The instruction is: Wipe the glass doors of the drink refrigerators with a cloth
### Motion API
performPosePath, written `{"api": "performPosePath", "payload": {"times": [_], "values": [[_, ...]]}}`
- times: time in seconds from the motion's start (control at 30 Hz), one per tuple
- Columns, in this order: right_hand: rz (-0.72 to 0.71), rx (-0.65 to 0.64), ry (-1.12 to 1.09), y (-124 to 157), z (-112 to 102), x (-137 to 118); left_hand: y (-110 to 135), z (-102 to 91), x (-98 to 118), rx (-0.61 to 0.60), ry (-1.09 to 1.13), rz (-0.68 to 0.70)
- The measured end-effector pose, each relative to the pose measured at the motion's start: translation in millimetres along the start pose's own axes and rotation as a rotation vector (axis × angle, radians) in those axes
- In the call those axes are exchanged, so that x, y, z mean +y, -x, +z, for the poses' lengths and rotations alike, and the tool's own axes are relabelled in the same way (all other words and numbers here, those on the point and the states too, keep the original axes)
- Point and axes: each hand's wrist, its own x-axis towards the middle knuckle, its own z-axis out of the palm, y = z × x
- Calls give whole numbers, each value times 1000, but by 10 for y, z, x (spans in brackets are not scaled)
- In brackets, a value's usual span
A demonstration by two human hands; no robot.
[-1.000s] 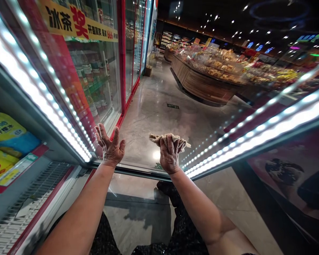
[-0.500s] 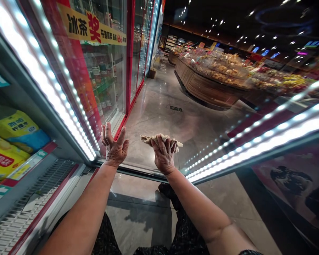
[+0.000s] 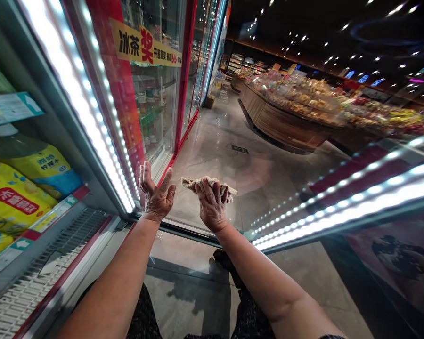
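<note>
A crumpled beige cloth (image 3: 189, 182) lies under the fingers of my right hand (image 3: 212, 202), which holds it against the glass door (image 3: 247, 193). The cloth's two ends stick out on either side of the hand. To the left, my left hand (image 3: 158, 195) is open with its fingers spread, near the lower left corner of the glass. Nothing is in it. Bright LED strips (image 3: 92, 113) run up the left edge of the pane, and another strip (image 3: 339, 207) runs along its right edge.
On the left, cooler shelves hold a bottle with a yellow-blue label (image 3: 54, 165) and yellow packs (image 3: 17, 202) above a white grille (image 3: 38, 278). Beyond the glass stand a red-framed drinks fridge (image 3: 187, 80) and a wood-sided display (image 3: 282, 117) heaped with packaged goods. Grey floor (image 3: 187, 287) lies below.
My right hand has slid slightly left with the cloth along the glass. The view has shifted, so the shelves and fridge sit farther right. My left hand stays spread.
</note>
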Motion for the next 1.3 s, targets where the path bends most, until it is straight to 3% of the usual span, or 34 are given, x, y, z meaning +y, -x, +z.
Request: {"api": "performPosePath", "payload": {"times": [0.13, 0.3, 0.4, 0.57, 0.8, 0.93, 1.07, 1.3], "values": [[11, 23, 14, -15, 111, -135, -23, -30, -80, 15, -28, -22], [-116, -135, -96, 149, 234, -271, -24, -34, -174, 15, -26, -71], [-47, -175, -118, -44, 148, -290, -37, -48, -229, 3, 1, -152], [71, -43, -101, -392, 105, -360, -61, -98, -293, -21, 27, -205], [-127, -127, -130, -78, 368, -508, -60, -111, -337, -5, 4, -155], [-104, -157, -155, -296, 275, -536, -52, -146, -351, 3, 20, -160], [-49, -99, -142, -570, 244, -614, -51, -186, -371, 32, 50, -134], [-256, -153, -210, -428, 519, -800, -70, -199, -426, -17, 2, -187]]}}
